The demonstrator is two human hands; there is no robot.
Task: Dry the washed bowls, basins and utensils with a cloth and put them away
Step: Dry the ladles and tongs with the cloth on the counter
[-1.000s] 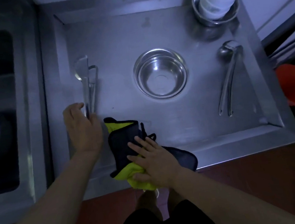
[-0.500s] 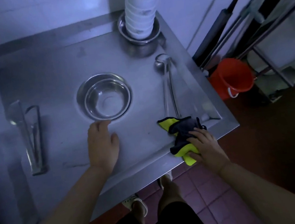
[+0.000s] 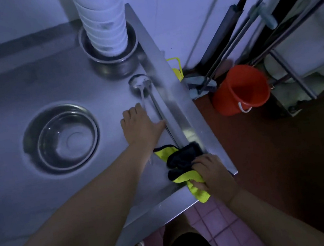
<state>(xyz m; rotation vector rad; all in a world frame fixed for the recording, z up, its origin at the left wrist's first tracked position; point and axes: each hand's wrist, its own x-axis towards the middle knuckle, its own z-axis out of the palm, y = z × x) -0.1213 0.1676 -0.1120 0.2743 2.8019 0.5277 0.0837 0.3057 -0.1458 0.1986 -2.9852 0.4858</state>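
Two long steel ladles (image 3: 142,84) lie side by side along the right edge of the steel counter (image 3: 44,198), bowls toward the wall. My left hand (image 3: 140,125) lies flat over their handles, fingers straight, thumb against one handle. My right hand (image 3: 212,173) grips a crumpled black and yellow cloth (image 3: 182,161) at the counter's front right corner, just below the handle ends. A steel basin (image 3: 63,138) sits upright in the middle of the counter. A tall stack of white bowls (image 3: 103,21) stands in another steel basin (image 3: 112,57) at the back.
A red bucket (image 3: 240,89) stands on the floor right of the counter, beside a mop head (image 3: 199,86) and leaning poles. A metal rack (image 3: 293,65) fills the far right. A yellow item (image 3: 177,72) hangs off the counter's right side.
My view has swung right. My left hand moved from the utensils at the left, past the middle basin, onto the ladle handles at the right. My right hand carried the cloth to the corner.
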